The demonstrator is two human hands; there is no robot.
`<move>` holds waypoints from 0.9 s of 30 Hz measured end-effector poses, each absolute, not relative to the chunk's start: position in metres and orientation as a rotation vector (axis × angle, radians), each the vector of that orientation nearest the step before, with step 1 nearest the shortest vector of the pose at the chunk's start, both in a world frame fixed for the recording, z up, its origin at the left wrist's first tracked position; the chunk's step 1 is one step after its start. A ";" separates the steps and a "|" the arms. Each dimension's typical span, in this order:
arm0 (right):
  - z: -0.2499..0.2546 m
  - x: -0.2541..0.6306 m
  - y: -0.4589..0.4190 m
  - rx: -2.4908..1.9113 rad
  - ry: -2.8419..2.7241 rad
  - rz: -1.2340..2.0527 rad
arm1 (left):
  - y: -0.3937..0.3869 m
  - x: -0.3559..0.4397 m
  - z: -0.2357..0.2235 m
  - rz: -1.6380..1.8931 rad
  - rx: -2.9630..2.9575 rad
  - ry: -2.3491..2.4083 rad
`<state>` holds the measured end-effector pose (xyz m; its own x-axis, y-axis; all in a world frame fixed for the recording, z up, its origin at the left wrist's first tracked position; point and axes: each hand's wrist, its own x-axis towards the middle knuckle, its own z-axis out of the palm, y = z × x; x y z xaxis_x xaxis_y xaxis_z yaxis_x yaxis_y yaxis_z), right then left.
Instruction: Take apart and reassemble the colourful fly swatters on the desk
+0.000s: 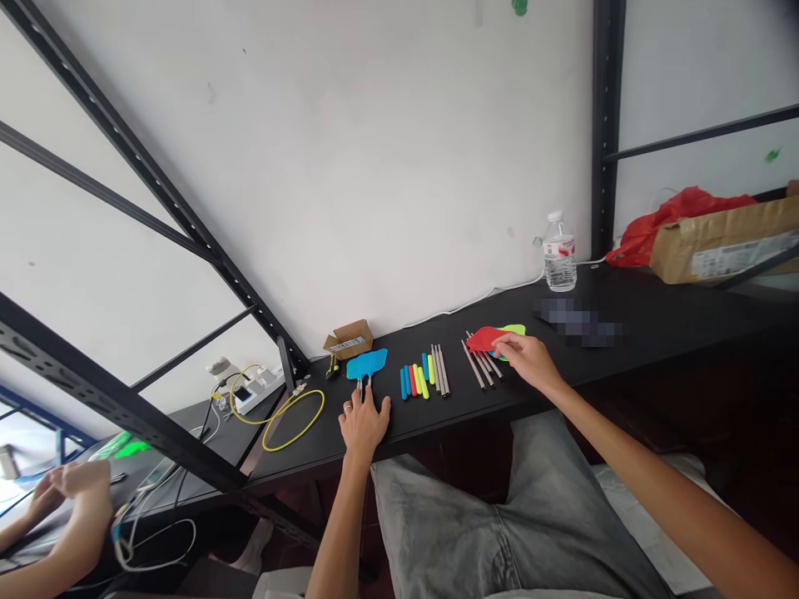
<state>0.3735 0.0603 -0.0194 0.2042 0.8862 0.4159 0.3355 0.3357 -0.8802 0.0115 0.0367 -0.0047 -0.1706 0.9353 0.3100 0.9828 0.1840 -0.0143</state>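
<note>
My left hand lies over the front of the black table with its fingers spread, the fingertips at the two short rods below a blue fly swatter head. Whether they touch the rods I cannot tell. My right hand pinches a red fly swatter head by its edge. A green swatter head shows behind it, with a bit of blue beneath. Several metal rods lie under the red head. Between my hands are several coloured handle grips and a row of metal rods.
A small cardboard box and a yellow cable are at the left. Toward the right stand a water bottle and a larger carton with a red bag. Another person's hands are at far left, beyond the black shelf frame.
</note>
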 end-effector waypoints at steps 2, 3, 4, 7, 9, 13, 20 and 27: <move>-0.018 0.372 0.058 -1.264 -1.429 0.491 | 0.037 0.016 -0.002 -0.306 -1.834 -2.169; -0.017 0.371 0.056 -1.301 -1.466 0.435 | 0.037 0.020 0.000 -0.334 -1.832 -2.137; -0.016 0.369 0.054 -1.354 -1.502 0.368 | 0.037 0.025 0.002 -0.373 -1.836 -2.101; -0.013 0.361 0.047 -1.562 -1.588 0.159 | 0.040 0.043 0.007 -0.490 -1.920 -2.048; -0.012 0.356 0.043 -1.690 -1.628 0.067 | 0.044 0.054 0.007 -0.535 -1.995 -2.083; -0.011 0.351 0.040 -1.842 -1.683 -0.019 | 0.051 0.062 0.002 -0.597 -2.017 -2.186; -0.002 0.354 0.037 -1.949 -1.805 0.027 | 0.056 0.064 0.004 -0.606 -1.972 -2.326; 0.002 0.352 0.035 -1.974 -1.839 0.063 | 0.060 0.063 0.009 -0.573 -1.960 -2.396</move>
<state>0.3517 0.0346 0.0017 0.1152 0.9588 0.2597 0.9387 -0.0195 -0.3442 0.0631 0.0597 0.0086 -0.2245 0.9490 0.2216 0.9465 0.1582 0.2811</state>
